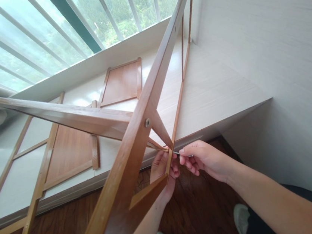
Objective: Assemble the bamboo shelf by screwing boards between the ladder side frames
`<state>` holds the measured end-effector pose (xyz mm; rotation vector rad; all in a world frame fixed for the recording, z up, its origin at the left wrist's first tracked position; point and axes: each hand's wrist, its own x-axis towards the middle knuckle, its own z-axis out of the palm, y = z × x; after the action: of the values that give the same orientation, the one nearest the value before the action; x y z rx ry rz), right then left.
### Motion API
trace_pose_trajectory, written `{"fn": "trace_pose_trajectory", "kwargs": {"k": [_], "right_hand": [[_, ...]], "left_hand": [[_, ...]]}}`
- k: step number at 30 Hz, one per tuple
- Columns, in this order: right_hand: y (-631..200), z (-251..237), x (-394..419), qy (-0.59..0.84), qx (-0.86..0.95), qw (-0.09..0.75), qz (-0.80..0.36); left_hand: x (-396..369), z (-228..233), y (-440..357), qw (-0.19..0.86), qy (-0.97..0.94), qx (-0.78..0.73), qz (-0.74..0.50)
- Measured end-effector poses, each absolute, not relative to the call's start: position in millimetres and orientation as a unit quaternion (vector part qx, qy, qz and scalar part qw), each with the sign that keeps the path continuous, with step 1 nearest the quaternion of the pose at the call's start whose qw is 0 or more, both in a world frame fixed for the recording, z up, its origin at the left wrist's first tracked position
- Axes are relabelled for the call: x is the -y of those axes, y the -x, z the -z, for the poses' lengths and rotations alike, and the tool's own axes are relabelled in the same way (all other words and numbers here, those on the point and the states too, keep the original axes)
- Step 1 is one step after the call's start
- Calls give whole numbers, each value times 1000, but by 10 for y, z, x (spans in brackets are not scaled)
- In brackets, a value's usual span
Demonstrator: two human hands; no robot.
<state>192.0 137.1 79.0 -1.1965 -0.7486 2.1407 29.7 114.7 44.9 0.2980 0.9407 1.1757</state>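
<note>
A wooden frame (136, 141) of long brown bars runs diagonally through the view, with a metal bolt head (147, 123) at the joint where two bars cross. My left hand (162, 176) grips a thin lower bar of the frame from behind, partly hidden by it. My right hand (203, 159) pinches a thin metal tool (181, 153) whose tip meets the frame's corner just above my left fingers.
Two brown wooden shelf panels (122, 83) (70, 153) and a slatted side frame (34, 183) lie on a white window ledge (214, 87). A barred window is at top left, a white wall (271, 43) at right, dark wood floor (206, 209) and my feet below.
</note>
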Motion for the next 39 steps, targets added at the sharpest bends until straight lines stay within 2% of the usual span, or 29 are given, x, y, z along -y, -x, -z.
{"fn": "trace_pose_trajectory", "kwargs": {"k": [6,10,13,20,27,32,39], "right_hand": [[-1912,-748,-1393,466,319,282,-776],[-1920,-747,-1412,486,385,285,-731],[-1946,-785,-1392,506,487,291,-651],[-1990,-766,-1268,479,728,346,-346],[-1952,-730,-1257,470,769,360,-239],[-1922,-708,-1254,478,763,369,-230],[-1901,-724,-1256,507,687,355,-381]], "left_hand": [[-915,-289,-331,690,-196,-465,-520],[-696,-66,-370,718,-182,-471,-480],[-702,-26,-384,731,-180,-462,-469],[-966,-294,-360,743,-183,-411,-496],[-1017,-381,-316,719,-182,-434,-512],[-1034,-400,-302,714,-160,-435,-524],[-1071,-461,-308,719,-142,-433,-525]]}}
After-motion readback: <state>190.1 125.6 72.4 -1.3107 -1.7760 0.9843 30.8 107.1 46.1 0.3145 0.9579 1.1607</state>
